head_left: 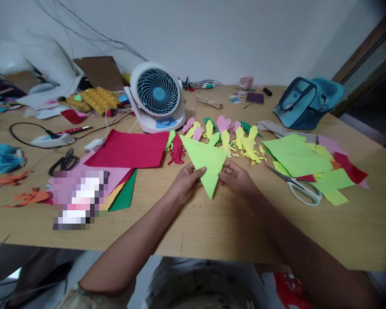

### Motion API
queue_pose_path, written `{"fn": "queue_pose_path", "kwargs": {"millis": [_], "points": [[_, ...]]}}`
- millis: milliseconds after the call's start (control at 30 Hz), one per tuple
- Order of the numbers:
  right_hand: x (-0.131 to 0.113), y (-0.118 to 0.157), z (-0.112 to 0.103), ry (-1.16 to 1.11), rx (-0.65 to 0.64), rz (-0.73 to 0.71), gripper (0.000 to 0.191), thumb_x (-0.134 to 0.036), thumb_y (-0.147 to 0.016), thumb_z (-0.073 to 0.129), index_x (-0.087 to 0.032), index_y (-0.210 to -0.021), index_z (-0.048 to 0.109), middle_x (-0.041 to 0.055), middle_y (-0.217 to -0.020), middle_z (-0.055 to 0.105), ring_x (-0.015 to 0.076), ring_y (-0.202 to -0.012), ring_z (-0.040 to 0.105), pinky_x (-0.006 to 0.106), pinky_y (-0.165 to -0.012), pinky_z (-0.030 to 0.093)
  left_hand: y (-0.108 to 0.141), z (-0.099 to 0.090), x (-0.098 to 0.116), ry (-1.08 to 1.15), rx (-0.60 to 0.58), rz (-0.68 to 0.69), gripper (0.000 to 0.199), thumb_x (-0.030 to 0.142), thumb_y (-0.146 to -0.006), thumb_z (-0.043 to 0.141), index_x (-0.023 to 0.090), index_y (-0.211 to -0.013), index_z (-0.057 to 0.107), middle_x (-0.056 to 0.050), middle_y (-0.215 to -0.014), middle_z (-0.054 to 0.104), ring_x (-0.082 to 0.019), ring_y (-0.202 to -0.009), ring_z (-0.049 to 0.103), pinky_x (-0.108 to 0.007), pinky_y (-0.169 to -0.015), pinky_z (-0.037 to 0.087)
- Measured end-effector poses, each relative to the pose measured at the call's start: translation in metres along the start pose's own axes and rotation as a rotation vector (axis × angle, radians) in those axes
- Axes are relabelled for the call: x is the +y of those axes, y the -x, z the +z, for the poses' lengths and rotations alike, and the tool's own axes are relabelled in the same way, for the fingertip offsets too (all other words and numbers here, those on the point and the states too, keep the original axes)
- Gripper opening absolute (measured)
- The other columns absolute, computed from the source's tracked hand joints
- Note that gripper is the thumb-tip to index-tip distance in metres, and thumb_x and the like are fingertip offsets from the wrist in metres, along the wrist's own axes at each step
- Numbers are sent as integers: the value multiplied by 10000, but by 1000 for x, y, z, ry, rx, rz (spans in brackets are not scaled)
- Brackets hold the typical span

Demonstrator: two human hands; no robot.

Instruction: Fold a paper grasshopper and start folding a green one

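A lime-green sheet folded into a triangle (206, 161) is held up over the table, one corner pointing down towards me. My left hand (190, 180) pinches its left edge between thumb and fingers. On the opposite edge, my right hand (236, 177) grips it the same way. Just beyond lie small cut-out figures with curled strips, among them a yellow one (251, 148) and a red one (176, 151). Scissors with white handles (304, 191) rest right of my right hand, beside lime-green sheets (297, 154). Left of my hands is a red sheet (128, 149).
A white fan (157, 92) stands at the back, with a blue bag (309, 103) at the back right. A blurred-out phone-like object (82, 199) lies on coloured sheets at the left. Cables, a power strip (53, 140) and orange cut-outs (32, 197) spread further left.
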State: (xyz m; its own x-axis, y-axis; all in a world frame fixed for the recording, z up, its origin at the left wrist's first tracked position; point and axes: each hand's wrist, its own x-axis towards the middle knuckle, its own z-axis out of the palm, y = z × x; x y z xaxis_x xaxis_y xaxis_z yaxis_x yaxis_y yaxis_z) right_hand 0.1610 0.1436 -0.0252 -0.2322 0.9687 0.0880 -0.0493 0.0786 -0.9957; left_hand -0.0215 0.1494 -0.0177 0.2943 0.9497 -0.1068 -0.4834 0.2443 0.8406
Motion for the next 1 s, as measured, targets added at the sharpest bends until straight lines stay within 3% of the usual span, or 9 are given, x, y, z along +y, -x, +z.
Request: {"fn": "queue_pose_path", "kwargs": {"millis": [100, 333, 567, 800, 1000], "points": [[5, -1, 7, -69, 18, 56, 438, -481, -647, 838, -212, -946, 664, 60, -932, 760, 220, -871, 707, 369, -830, 562, 2, 3, -2, 17, -12, -41, 480, 318, -609, 916, 143, -1000, 699, -74, -960, 765, -163, -793, 685, -291, -777, 537], [5, 1, -3, -12, 111, 10, 379, -526, -662, 813, -212, -820, 675, 32, -799, 739, 190, -739, 680, 333, -713, 560, -1, -2, -5, -118, -11, -6, 405, 343, -633, 904, 141, -934, 722, -27, -792, 718, -87, -631, 579, -190, -555, 402], [-1, 6, -5, 0, 158, -50, 349, -515, -681, 811, -228, -817, 665, 6, -717, 690, 169, -653, 639, 296, -613, 537, -1, -4, -7, -224, -11, 1, 348, 361, -638, 893, 137, -841, 718, 11, -648, 627, -73, -558, 482, -208, -561, 362], [-1, 9, 2, 3, 87, -25, 358, -477, -690, 793, -214, -895, 663, 13, -775, 695, 171, -697, 642, 293, -631, 529, 0, 1, -6, -209, 11, 44, 390, 380, -617, 901, 145, -855, 700, 14, -679, 629, -72, -576, 498, -205, -572, 370], [-3, 10, 2, 46, 121, -27, 310, -453, -706, 768, -208, -837, 630, -4, -718, 646, 148, -637, 592, 277, -590, 486, 1, 2, -4, -209, 23, 25, 397, 402, -612, 902, 143, -816, 681, 18, -632, 614, -81, -574, 516, -205, -553, 368]]}}
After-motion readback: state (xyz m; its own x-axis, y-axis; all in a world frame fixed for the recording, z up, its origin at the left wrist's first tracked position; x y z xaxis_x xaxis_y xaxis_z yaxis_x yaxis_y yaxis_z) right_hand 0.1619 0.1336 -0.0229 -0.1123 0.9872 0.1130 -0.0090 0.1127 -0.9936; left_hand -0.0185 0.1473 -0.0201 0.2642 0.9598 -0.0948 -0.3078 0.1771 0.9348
